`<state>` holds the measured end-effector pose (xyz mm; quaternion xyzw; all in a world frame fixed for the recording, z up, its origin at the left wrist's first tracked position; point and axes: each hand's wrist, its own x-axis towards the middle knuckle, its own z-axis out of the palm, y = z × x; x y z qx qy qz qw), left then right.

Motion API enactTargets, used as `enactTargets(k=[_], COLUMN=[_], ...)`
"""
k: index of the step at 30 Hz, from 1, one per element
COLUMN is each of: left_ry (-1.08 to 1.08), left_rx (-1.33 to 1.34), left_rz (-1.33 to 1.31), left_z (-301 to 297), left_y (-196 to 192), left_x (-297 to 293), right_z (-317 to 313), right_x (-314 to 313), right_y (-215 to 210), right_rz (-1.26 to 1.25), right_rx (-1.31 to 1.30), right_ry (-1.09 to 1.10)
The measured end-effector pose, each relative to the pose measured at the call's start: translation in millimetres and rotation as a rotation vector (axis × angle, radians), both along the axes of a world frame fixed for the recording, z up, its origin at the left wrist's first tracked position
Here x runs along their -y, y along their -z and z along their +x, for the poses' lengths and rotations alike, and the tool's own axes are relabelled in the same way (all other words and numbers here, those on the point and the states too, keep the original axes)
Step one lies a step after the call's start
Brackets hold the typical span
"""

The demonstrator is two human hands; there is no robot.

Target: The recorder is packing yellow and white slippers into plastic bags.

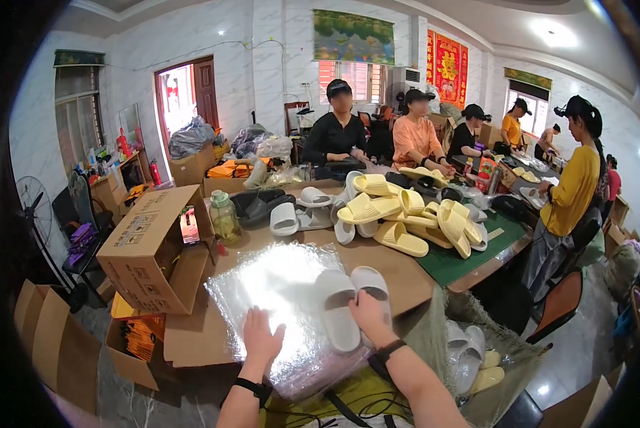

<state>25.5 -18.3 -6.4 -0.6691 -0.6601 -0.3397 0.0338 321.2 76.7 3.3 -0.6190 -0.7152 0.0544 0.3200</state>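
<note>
My left hand (263, 335) lies flat with its fingers stretched on a stack of shiny transparent plastic bags (281, 274) at the table's near edge. My right hand (371, 316) grips a pair of pale grey slide slippers (339, 314), held side by side over the right part of the stack. Its fingers reach into the foot opening of the right slipper, so their tips are hidden. Farther back, a heap of yellow slippers (400, 239) is piled with several grey and white ones (285, 219).
An open cardboard box (138, 267) stands left on the table, a lit phone (189, 224) at its opening. Beside it is a greenish jar (224, 217). At right, a woven sack (423, 357) holds slippers. Several people work along the far side, one in a yellow top (575, 189) at right.
</note>
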Motion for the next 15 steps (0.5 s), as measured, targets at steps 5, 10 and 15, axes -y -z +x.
enactTargets(k=[5,10,15], left_ry=[0.02,0.021,0.021], left_rx=[0.005,0.008,-0.005], left_rz=[-0.007,-0.011,0.017], left_z=[2.6,3.0,4.3], left_y=[-10.0,-15.3,-11.5], left_x=[2.6,6.6,3.2], right_z=[44.0,65.5,76.6], right_x=[9.8,36.4,93.6], right_y=[6.1,-3.3,-17.7], right_rz=[-0.031,-0.096,0.115], right_rx=[0.014,-0.144,-0.361], right_ry=[0.135,0.201,0.262])
